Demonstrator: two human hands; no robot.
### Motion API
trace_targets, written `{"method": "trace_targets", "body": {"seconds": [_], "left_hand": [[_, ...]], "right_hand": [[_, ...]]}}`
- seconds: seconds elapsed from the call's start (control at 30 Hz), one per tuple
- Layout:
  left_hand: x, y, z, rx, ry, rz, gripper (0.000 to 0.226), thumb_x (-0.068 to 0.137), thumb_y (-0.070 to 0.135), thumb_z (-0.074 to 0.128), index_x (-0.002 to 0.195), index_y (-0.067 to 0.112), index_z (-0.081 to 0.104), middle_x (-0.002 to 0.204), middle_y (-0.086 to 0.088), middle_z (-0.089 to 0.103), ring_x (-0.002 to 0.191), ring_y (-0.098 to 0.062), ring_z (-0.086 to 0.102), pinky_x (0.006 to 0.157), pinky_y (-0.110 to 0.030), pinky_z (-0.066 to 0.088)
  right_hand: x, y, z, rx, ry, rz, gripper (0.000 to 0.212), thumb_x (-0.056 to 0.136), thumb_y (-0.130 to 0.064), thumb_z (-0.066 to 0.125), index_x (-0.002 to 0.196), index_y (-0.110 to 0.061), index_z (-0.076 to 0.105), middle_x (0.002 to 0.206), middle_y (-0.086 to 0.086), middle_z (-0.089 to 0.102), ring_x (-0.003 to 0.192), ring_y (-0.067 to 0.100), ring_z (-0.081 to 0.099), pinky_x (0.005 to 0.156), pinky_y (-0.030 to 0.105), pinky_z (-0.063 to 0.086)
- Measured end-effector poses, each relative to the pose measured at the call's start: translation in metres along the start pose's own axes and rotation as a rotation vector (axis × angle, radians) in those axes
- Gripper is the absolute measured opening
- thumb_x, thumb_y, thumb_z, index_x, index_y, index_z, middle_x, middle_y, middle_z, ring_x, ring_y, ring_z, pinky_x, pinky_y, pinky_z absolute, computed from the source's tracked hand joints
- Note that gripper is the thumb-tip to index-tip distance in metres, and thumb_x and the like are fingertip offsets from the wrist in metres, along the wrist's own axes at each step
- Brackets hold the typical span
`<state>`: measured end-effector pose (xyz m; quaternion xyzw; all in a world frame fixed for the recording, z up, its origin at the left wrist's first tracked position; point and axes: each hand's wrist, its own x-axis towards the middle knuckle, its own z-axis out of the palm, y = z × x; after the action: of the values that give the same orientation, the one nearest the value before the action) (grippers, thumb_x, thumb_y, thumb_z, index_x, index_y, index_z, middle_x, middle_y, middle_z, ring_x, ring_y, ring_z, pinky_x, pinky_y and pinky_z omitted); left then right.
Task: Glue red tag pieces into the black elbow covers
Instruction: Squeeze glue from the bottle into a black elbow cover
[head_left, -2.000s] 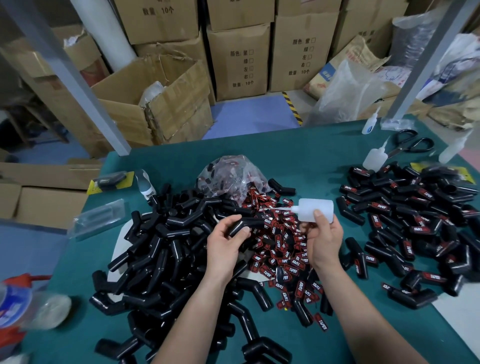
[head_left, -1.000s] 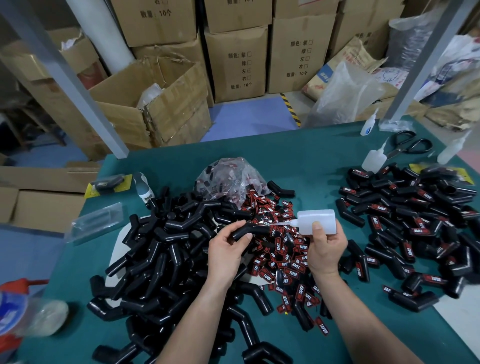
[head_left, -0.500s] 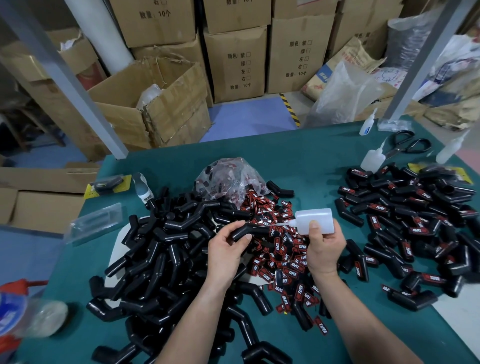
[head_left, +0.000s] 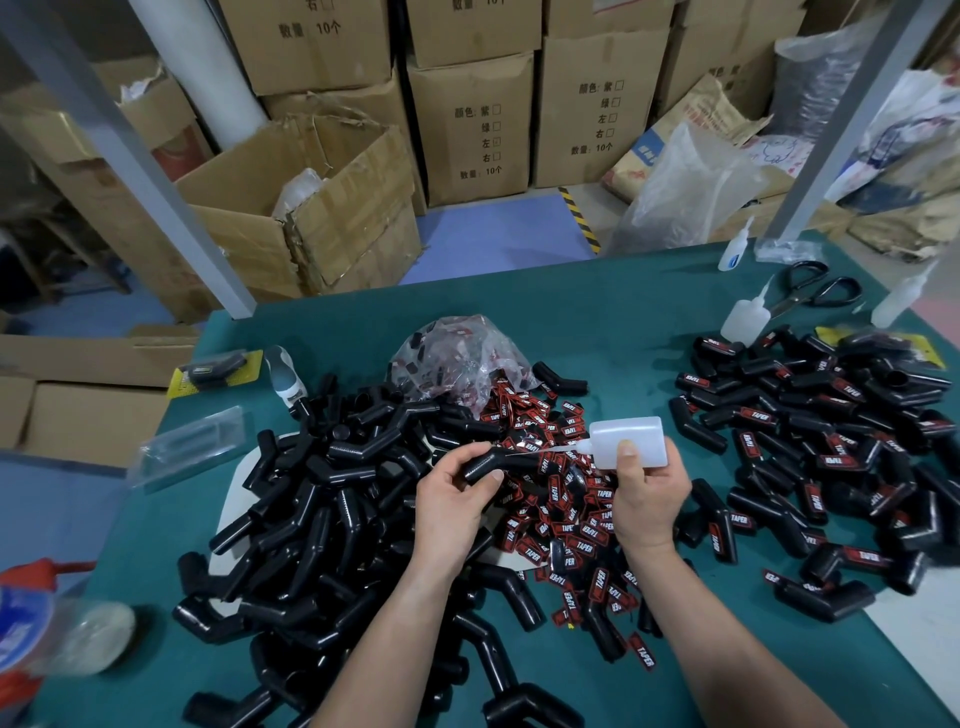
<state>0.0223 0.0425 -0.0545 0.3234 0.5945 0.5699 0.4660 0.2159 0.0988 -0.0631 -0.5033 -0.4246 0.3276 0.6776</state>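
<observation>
Black plastic elbow cover (head_left: 493, 464) pinched in my left hand (head_left: 449, 512); my right hand (head_left: 647, 499) grips the white squeeze glue bottle (head_left: 631, 440), nozzle touching the cover.

We see smooth, faintly shiny black plastic elbow covers (head_left: 322, 499) at lower left, a translucent white plastic glue bottle (head_left: 631, 439) at centre, a crinkled glossy plastic bag (head_left: 457, 353) above it, a matt green table (head_left: 597, 322) and brown cardboard boxes (head_left: 470, 130) along the top.

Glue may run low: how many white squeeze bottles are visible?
4 bottles: one in the right hand, one left of the scissors, one at the far edge, one far right; more may be hidden.
</observation>
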Motion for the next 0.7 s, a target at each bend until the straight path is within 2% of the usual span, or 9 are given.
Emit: {"method": "trace_targets", "body": {"seconds": [0.2, 0.7], "left_hand": [[-0.0015, 0.0024, 0.0001, -0.001, 0.001, 0.009, 0.035, 0.09, -0.001, 0.077, 0.113, 0.026, 0.076, 0.105, 0.008, 0.08, 0.096, -0.011, 0.076, 0.08, -0.016, 0.057], [-0.0021, 0.0023, -0.0004, 0.005, -0.004, 0.015, 0.037, 0.091, 0.001, 0.077, 0.11, 0.032, 0.077, 0.107, 0.006, 0.079, 0.098, -0.013, 0.076, 0.083, -0.019, 0.058]], "right_hand": [[0.0, 0.0028, -0.0016, -0.023, -0.011, 0.022, 0.022, 0.078, -0.046, 0.062, 0.079, -0.025, 0.057, 0.072, -0.007, 0.059, 0.063, -0.005, 0.059, 0.056, 0.012, 0.046], [-0.0006, 0.0009, -0.0015, -0.026, -0.008, 0.027, 0.023, 0.079, -0.047, 0.061, 0.08, -0.025, 0.057, 0.073, -0.006, 0.059, 0.065, -0.004, 0.06, 0.056, 0.012, 0.046]]}}
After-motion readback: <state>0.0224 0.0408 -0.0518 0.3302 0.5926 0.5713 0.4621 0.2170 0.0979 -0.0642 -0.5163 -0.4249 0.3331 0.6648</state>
